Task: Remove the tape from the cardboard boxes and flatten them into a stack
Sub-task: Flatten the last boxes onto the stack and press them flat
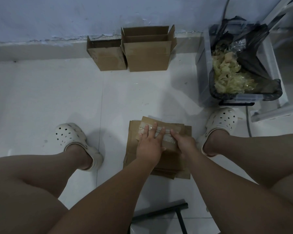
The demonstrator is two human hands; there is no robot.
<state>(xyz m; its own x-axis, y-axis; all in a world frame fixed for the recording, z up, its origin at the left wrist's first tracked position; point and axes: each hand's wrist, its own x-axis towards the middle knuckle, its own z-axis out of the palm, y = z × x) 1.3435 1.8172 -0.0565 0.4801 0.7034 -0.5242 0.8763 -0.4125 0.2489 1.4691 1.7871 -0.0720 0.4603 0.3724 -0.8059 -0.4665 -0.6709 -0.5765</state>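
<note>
- Black bars (161, 211) at the bottom edge are cut off, and the arms hide much of the stack (132, 146).
- Bin (202, 73) on the right, black bag (255, 61) inside, full of crumpled yellowish wads (230, 78) (balled-up tape, looks like). Two open boxes (147, 54) by the wall, insides hard to see.
- Left hand (150, 146) is spread flat, pressing the stack's top sheet on the floor between the feet.
- Right hand (183, 142) curls down onto the tape (168, 140); can't tell if it's pinching.

Dim, bluish, soft wide-angle distortion.
</note>
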